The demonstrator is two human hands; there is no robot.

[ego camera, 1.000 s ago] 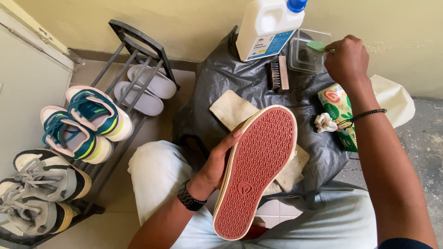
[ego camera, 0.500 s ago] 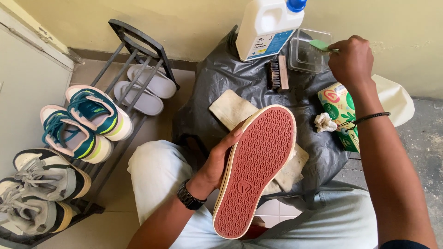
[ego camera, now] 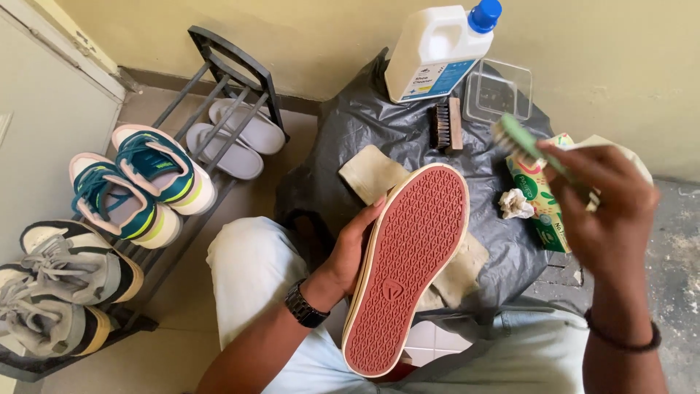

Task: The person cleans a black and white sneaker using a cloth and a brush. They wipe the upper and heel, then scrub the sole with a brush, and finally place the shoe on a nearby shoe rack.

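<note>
**Shoe held sole-up, brush in the other hand**

The shoe (ego camera: 407,270) sits in the left hand (ego camera: 350,252), sole turned up toward the camera: a dark red patterned tread with a cream edge. The fingers wrap the shoe's left side, thumb hidden behind it. It hangs above the person's lap, its toe over a beige cloth (ego camera: 379,175).

The right hand (ego camera: 601,211) is raised to the right of the shoe and clenched around a green-handled brush (ego camera: 521,142), blurred, its head pointing up and left. The hand and brush are apart from the shoe.

The cloth lies on a black plastic sheet (ego camera: 372,120) that covers a low desk. On the sheet, further back, stand a white jug (ego camera: 437,51) with a blue cap, a clear plastic tub (ego camera: 499,91) beside it and a wooden brush (ego camera: 446,125) in front of them. A crumpled tissue (ego camera: 515,204) lies near a colourful box (ego camera: 543,211) at the right.

To the left a black shoe rack (ego camera: 219,87) holds grey slippers (ego camera: 233,138), teal sneakers (ego camera: 146,182) and grey sneakers (ego camera: 58,284)
</note>
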